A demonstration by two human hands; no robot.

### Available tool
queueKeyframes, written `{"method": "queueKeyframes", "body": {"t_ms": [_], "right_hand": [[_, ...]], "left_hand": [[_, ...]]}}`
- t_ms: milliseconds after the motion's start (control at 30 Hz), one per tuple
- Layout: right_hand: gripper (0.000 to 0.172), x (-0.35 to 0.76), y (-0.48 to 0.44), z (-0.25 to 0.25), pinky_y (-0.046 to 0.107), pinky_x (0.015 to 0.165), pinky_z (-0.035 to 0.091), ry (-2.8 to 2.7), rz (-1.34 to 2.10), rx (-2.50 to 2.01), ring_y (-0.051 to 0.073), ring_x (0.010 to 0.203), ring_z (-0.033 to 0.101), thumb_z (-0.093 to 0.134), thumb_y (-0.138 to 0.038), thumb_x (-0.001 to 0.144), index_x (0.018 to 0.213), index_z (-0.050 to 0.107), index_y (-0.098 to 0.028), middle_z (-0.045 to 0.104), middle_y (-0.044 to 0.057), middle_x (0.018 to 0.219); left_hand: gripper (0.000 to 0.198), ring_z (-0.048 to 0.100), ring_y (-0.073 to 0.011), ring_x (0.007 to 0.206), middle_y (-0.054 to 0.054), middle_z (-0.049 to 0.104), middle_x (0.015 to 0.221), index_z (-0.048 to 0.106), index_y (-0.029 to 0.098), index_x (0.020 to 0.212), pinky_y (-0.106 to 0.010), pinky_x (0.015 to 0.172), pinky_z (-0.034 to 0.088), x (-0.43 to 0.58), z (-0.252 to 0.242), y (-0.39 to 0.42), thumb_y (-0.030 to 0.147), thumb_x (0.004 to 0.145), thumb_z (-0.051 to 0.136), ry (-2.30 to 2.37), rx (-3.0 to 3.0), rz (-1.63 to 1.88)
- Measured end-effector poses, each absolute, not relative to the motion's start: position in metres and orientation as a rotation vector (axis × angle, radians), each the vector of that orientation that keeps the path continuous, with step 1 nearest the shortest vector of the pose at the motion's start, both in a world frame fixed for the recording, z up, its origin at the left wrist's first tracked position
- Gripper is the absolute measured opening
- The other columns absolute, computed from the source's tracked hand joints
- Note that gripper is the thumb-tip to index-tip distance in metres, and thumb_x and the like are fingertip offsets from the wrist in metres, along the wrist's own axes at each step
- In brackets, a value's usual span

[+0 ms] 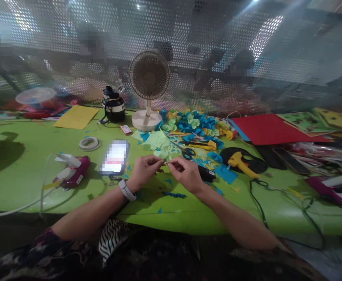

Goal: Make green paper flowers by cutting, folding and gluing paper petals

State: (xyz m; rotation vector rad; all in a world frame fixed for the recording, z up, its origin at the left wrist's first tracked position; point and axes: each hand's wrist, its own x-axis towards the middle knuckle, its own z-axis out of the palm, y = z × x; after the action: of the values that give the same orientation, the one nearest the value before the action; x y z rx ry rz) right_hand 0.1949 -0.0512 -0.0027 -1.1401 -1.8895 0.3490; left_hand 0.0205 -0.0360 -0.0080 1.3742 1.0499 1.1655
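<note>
My left hand [146,170], with a pale watch on its wrist, is closed in a pinch near the middle of the table. Close beside it, my right hand [186,174] is pinched too, fingertips nearly meeting the left ones. Something small and pale green seems to be between them, too small to make out. Just behind the hands lie light green paper pieces [158,141] and scissors [187,151]. A twisted blue strand [174,194] rests on the table in front of them.
A fan [149,76], black bottle [115,107] and folded paper flowers [195,121] stand or lie behind. Left are a phone [114,157], tape roll [89,143] and purple power strip [76,172]. Right are a yellow glue gun [242,164], its cord and red sheets [273,129].
</note>
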Motion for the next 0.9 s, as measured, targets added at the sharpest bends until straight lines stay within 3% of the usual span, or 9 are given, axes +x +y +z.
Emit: {"method": "queueKeyframes", "body": {"t_ms": [433,600,667,800,900], "right_hand": [[0.015,0.195,-0.054,0.005,0.024,0.049,0.045,-1.875,0.399,-1.169,0.011,0.048,0.055,0.061,-0.034,0.083,0.082,0.058,-0.02,0.064,0.0,0.063],[0.013,0.197,-0.054,0.009,0.026,0.051,0.045,-1.853,0.288,-1.192,0.01,0.05,0.05,0.062,-0.029,0.081,0.085,0.053,-0.021,0.06,0.0,0.072],[0.015,0.197,-0.053,0.009,0.029,0.057,0.048,-1.862,0.177,-1.177,0.014,0.059,0.055,0.062,-0.028,0.079,0.088,0.053,-0.021,0.059,0.003,0.08],[0.022,0.197,-0.049,0.006,0.042,0.082,0.051,-1.886,0.005,-1.079,0.027,0.099,0.059,0.061,-0.025,0.078,0.098,0.052,-0.021,0.059,0.012,0.102],[0.023,0.197,-0.047,0.003,0.046,0.091,0.048,-1.889,0.029,-1.066,0.029,0.105,0.058,0.059,-0.022,0.078,0.1,0.052,-0.021,0.06,0.012,0.106]], "left_hand": [[0.033,0.07,-0.0163,0.058,-0.004,0.073,0.064,0.072,0.013,0.074,-0.02,0.048,0.054,0.021,-0.011,-0.036,0.046,0.069,0.077,1.006,1.368,1.188],[0.029,0.071,-0.0177,0.06,-0.006,0.073,0.067,0.072,0.013,0.076,-0.021,0.049,0.054,0.021,-0.012,-0.036,0.041,0.073,0.075,1.002,1.417,1.182],[0.027,0.071,-0.0172,0.06,-0.006,0.073,0.068,0.072,0.013,0.077,-0.021,0.05,0.054,0.021,-0.013,-0.036,0.04,0.074,0.073,0.992,1.439,1.187],[0.025,0.071,-0.0171,0.061,-0.006,0.073,0.07,0.072,0.012,0.08,-0.023,0.055,0.056,0.021,-0.015,-0.038,0.037,0.076,0.072,0.974,1.498,1.198],[0.023,0.071,-0.0173,0.062,-0.007,0.074,0.072,0.072,0.013,0.081,-0.025,0.057,0.057,0.021,-0.015,-0.04,0.035,0.077,0.07,0.971,1.551,1.204]]}}
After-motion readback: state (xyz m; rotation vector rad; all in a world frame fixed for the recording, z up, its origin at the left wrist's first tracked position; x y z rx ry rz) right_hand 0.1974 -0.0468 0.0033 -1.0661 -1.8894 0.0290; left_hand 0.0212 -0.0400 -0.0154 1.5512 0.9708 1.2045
